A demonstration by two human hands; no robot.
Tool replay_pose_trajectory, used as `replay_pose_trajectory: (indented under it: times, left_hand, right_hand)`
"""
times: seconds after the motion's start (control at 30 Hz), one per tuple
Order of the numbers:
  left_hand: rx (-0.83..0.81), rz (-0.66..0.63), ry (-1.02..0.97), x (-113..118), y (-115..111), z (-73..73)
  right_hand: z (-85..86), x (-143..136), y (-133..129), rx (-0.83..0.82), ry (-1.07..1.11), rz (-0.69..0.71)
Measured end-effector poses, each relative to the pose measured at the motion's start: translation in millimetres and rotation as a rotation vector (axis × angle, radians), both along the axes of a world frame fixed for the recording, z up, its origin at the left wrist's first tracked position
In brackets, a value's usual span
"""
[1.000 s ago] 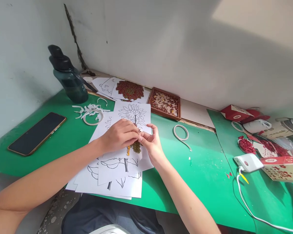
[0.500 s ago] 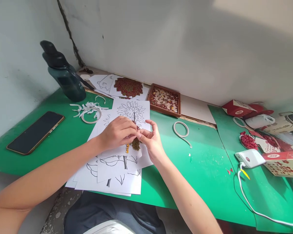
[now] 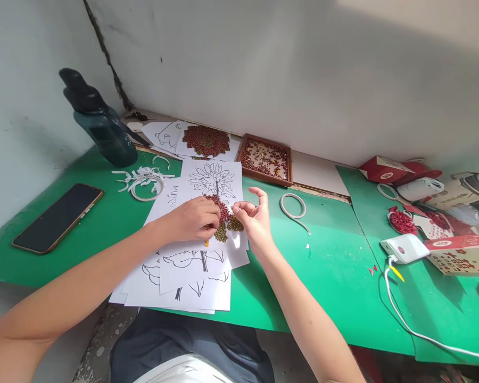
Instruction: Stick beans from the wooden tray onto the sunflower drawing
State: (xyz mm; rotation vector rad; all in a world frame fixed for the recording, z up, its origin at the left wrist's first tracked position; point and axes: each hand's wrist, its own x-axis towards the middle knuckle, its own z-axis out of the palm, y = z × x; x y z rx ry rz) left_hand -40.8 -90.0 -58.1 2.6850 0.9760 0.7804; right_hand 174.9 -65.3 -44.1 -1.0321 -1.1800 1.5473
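Red and green beans (image 3: 221, 233) are stuck on a white sheet in the middle of the desk, with a few yellow kernels (image 3: 206, 243) beside them. My left hand (image 3: 195, 219) is over the left side of these beans, its fingers curled together; whatever is under the fingertips is hidden. To the right, my right hand (image 3: 252, 215) pinches thumb and forefinger together at the edge of the beans, other fingers raised. What it pinches is too small to make out. Underneath lie several line-drawn flower sheets (image 3: 219, 303).
A wooden tray (image 3: 266, 180) of mixed beans and a finished bean picture (image 3: 206, 141) lie at the back. Tape rolls (image 3: 293, 213), paper scraps (image 3: 143, 175), a phone (image 3: 58, 218) and a bottle (image 3: 107, 135) surround the sheets. A white cabled device (image 3: 404, 249) lies right.
My hands, whose fingertips met over the beans, have parted. The left has moved left and down, the right slightly right, and more of the red and green beans shows between them.
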Motion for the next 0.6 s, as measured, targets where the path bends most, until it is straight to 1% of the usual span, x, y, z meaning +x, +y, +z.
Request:
replay_pose_trajectory:
  times: [0.17, 0.6]
  left_hand:
    - [-0.061, -0.02, 0.012, -1.1, -1.0, -0.3]
    - [-0.097, -0.027, 0.024, -1.6, -2.4, 3.4]
  right_hand:
    - [1.1, 0.4, 0.2, -0.005, -0.014, -0.017]
    - [0.7, 0.5, 0.3, -0.015, -0.001, -0.037]
